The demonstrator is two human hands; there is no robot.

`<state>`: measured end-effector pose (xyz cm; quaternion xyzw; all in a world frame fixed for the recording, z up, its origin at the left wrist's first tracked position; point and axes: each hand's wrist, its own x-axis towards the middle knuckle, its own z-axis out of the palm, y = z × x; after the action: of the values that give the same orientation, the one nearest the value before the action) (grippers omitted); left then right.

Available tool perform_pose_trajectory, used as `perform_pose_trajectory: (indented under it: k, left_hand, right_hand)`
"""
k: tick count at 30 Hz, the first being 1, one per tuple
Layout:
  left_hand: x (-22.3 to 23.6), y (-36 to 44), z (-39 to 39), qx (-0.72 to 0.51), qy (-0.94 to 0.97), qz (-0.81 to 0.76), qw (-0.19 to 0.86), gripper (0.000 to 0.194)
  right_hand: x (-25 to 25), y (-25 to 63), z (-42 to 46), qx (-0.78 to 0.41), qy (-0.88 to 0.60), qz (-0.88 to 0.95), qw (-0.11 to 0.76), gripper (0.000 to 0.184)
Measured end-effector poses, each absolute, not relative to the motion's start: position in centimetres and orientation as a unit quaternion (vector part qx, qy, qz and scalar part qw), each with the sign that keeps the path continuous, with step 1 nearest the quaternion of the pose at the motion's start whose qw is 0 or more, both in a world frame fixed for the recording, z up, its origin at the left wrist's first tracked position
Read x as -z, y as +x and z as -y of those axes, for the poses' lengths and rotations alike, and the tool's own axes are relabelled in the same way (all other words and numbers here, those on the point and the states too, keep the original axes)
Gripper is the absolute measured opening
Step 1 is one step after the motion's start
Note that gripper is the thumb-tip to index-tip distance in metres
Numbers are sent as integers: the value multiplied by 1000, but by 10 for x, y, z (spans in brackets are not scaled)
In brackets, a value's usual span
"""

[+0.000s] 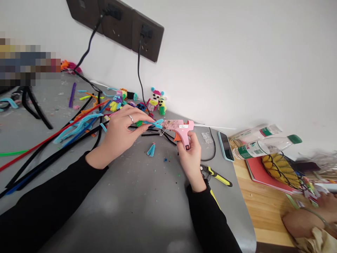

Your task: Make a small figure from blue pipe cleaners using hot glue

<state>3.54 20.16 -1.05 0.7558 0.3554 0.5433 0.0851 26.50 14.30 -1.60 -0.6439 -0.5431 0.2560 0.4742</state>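
Observation:
My left hand (pixel 125 128), with a ring on one finger, pinches a small piece of light blue pipe cleaner (pixel 157 123). At that piece points the nozzle end of a pink glue gun (pixel 175 125), close enough that I cannot tell whether they touch. My right hand (pixel 191 153) is wrapped round the glue gun's handle, near its orange trigger. Below the nozzle, on the grey table (pixel 137 207), lies a small bundle of light blue pipe cleaner (pixel 151 150) with a pinkish tip.
Long pipe cleaners (pixel 52 142) spread over the left side. Small pipe-cleaner figures (pixel 156 100) stand by the wall. Yellow-handled pliers (pixel 217 175), a phone (pixel 225 146) and plastic bottles (pixel 259 147) are at right. Another person's arm (pixel 302 221) shows at lower right. Black cords hang from wall sockets (pixel 118 24).

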Motion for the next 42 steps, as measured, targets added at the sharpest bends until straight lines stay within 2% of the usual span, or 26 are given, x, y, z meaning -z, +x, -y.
perform_pose_trajectory:
  k: [8,35,42]
  left_hand:
    - [13,37,-201,-535,760,-360,85,17]
    - [12,36,-199,-489,769,-395,118,20]
    - [8,36,-197,-539,745,-383,86,19]
  right_hand:
    - [18,268,-142,-250,-652,558,449,26]
    - [21,268,-141,-208,-633,614,423,20]
    - [19,266,-142,-223,-653,583,429,20]
